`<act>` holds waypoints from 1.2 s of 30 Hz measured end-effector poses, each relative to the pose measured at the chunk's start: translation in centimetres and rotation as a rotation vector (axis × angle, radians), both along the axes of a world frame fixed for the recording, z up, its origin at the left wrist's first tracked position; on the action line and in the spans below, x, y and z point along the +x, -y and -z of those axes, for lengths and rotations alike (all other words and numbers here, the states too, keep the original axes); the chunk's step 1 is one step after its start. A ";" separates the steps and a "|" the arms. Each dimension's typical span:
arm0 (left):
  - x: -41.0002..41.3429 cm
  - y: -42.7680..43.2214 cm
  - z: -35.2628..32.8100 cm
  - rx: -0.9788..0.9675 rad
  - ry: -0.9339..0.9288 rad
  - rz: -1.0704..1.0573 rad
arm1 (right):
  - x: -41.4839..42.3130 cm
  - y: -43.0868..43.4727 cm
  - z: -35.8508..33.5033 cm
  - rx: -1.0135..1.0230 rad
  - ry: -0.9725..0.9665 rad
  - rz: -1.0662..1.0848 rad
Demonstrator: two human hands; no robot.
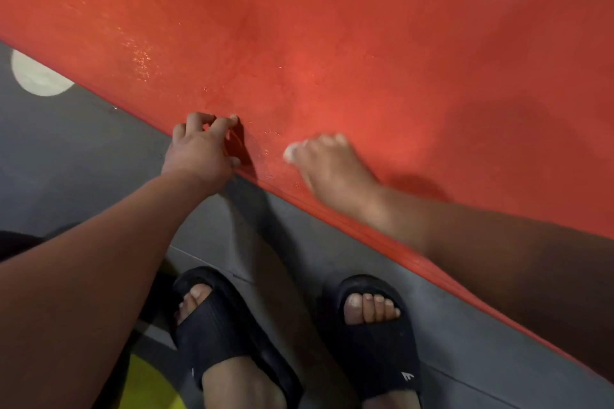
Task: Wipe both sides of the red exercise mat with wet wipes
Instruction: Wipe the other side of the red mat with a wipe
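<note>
At the bottom edge a yellow object (146, 385) is partly seen beside two black slides (216, 325), which are planted on the grey floor (83, 143). A narrow strip of that floor is left between the toes and the near edge of the red exercise mat (332, 26), which runs diagonally from the middle left down to the lower right.

At that edge the left hand (199, 149) is set, its fingers spread and bent, the tips on the mat and the thumb against the rim. Whether the edge is pinched cannot be told.

Just beside it, further in, the right hand (327, 166) is blurred. Its fingers are bent over a white wet wipe (291, 152) pressed to the surface.

Beyond both hands the mat lies wide and bare to the top of the view, with wet glints toward the left. A pale round patch (36, 76) is seen on the floor at far left, partly under the mat's edge.
</note>
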State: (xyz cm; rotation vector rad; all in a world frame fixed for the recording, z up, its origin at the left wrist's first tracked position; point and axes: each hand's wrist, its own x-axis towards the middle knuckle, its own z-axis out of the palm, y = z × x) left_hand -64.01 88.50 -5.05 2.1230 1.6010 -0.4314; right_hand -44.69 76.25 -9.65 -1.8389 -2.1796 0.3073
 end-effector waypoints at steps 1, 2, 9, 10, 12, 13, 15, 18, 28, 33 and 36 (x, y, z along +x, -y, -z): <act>-0.2 -0.2 0.2 0.011 -0.001 0.010 | -0.7 1.1 0.0 -0.023 0.014 -0.148; -0.4 -0.2 0.3 0.019 0.000 0.014 | -0.6 1.3 0.2 -0.021 0.026 -0.256; -0.9 -0.2 0.8 -0.007 0.088 -0.060 | 5.4 -7.0 -0.1 0.157 0.171 0.303; -1.0 -0.2 0.9 -0.008 0.088 -0.071 | 5.3 -7.3 -0.3 0.138 0.144 0.394; -1.0 -0.3 1.0 -0.007 0.082 -0.076 | 3.5 -6.6 -0.4 0.109 0.110 0.370; -1.1 -0.4 1.0 -0.006 0.080 -0.077 | 2.1 -5.5 -0.4 0.096 0.080 0.269; -1.5 -0.6 0.9 -0.005 0.077 -0.072 | -0.6 -2.6 -0.1 0.035 0.037 -0.043; -1.8 -1.1 0.7 0.002 0.065 -0.034 | -0.9 -1.4 0.0 0.010 0.047 -0.387; -1.6 -2.1 -0.1 -0.014 0.042 -0.011 | 1.0 -8.5 -0.3 0.089 0.079 0.210; -2.1 -2.2 0.0 -0.014 0.033 0.027 | -1.7 -3.5 -0.2 0.018 0.049 -0.432; -2.1 -2.3 -0.2 -0.022 0.025 0.041 | 1.0 -8.3 0.4 0.121 0.201 -0.281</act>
